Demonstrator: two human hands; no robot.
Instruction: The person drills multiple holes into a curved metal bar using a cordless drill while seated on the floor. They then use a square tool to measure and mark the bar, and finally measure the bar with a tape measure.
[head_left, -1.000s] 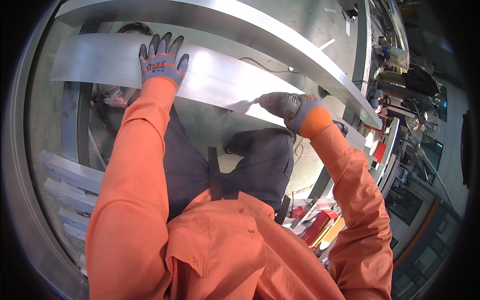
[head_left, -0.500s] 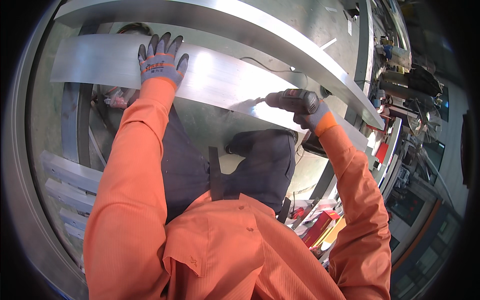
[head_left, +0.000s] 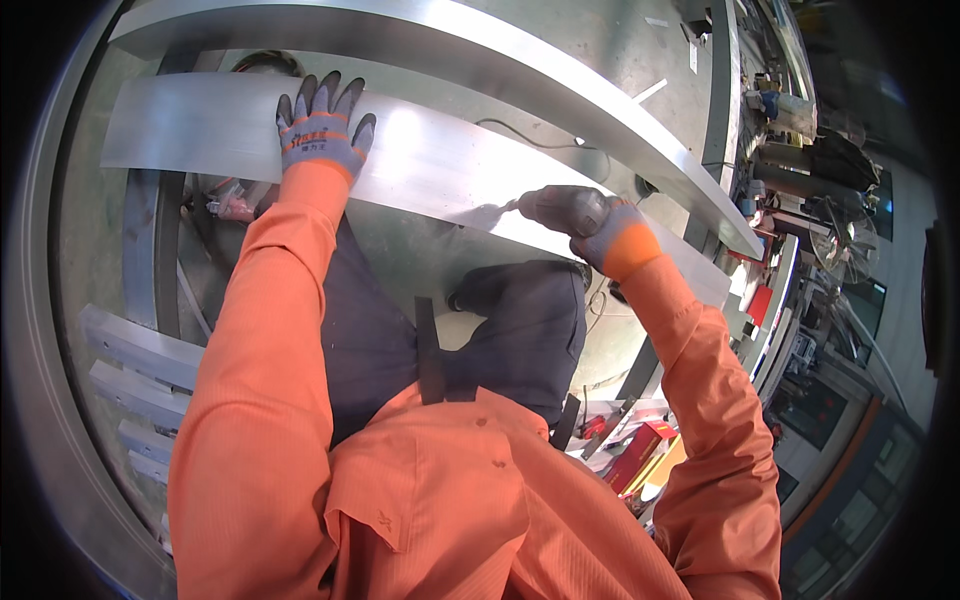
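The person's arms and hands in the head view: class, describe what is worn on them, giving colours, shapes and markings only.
Both arms wear long, loose orange sleeves of finely ribbed cloth. The left hand wears a grey knitted glove with darker fingertips, an orange band of markings across the back and an orange cuff. The right hand wears a matching grey glove with an orange cuff.

metal strip (head_left: 420,165): long, shiny, flat, curved | power tool (head_left: 562,208): dark, tip on strip's edge
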